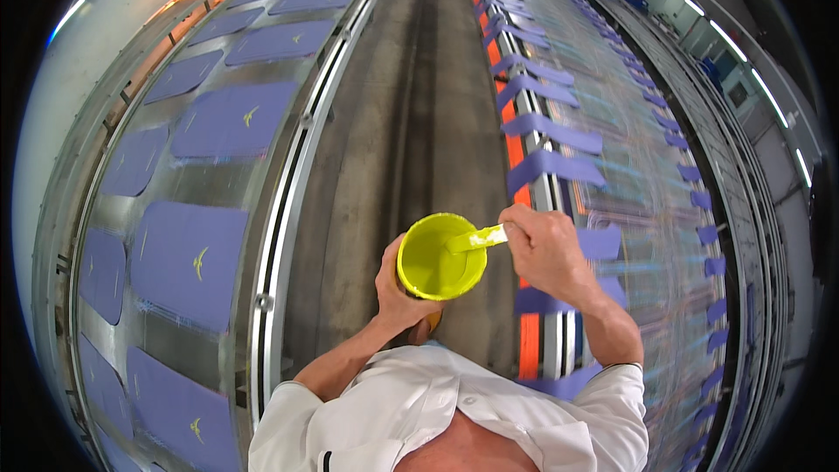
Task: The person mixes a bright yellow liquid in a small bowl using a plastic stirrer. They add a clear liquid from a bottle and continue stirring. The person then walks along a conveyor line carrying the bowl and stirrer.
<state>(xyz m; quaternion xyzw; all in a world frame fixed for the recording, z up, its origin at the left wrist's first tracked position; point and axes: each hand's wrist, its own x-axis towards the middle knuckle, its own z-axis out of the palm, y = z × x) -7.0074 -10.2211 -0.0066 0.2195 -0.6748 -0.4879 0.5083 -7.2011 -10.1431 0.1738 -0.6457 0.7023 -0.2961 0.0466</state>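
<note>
My left hand (400,290) is wrapped round the side of a tub of yellow-green ink or paint (426,255), held upright in front of my body. Its fingers are closed on the tub's left and near side. Pinched in my right hand (546,249) is the white end of a spatula (476,239) coated in the same yellow-green. The spatula's far end dips into the tub, over its right rim. How deep it reaches into the liquid is hard to tell.
To my left runs a long metal table (253,166) with purple fabric panels (190,258), several bearing small yellow-green marks. On my right another long table (642,210) has purple strips (555,170) over its red-and-silver edge rail. A dark aisle floor (376,122) lies between them.
</note>
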